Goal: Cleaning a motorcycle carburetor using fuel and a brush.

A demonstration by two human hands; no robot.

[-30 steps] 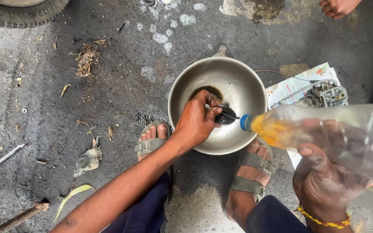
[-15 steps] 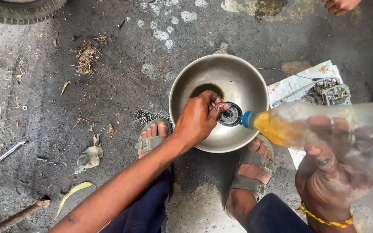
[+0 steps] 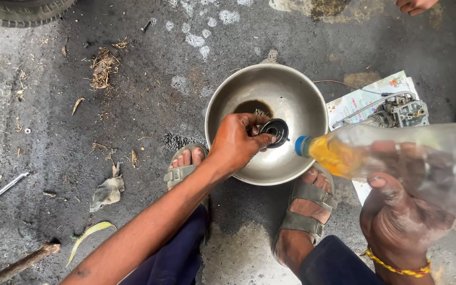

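Observation:
My left hand (image 3: 238, 143) grips a small round black part (image 3: 275, 132) and holds it over a metal bowl (image 3: 291, 95) on the ground. A dark puddle lies at the bowl's bottom. My right hand (image 3: 402, 221) clasps a clear plastic bottle (image 3: 397, 158) with yellow liquid, tipped sideways. The bottle's blue neck (image 3: 302, 146) points at the black part, just to its right. My sandalled feet (image 3: 186, 163) sit on either side below the bowl.
A carburettor (image 3: 399, 113) rests on printed paper (image 3: 365, 97) to the right of the bowl. A tyre (image 3: 22, 10) is at the top left. A metal rod (image 3: 1, 191), a stick (image 3: 19, 264), dry leaves and debris lie at the left. Another person's foot (image 3: 415, 5) shows at the top right.
My left hand turned the black part so its round face shows. The bottle's neck has stayed close to it over the bowl.

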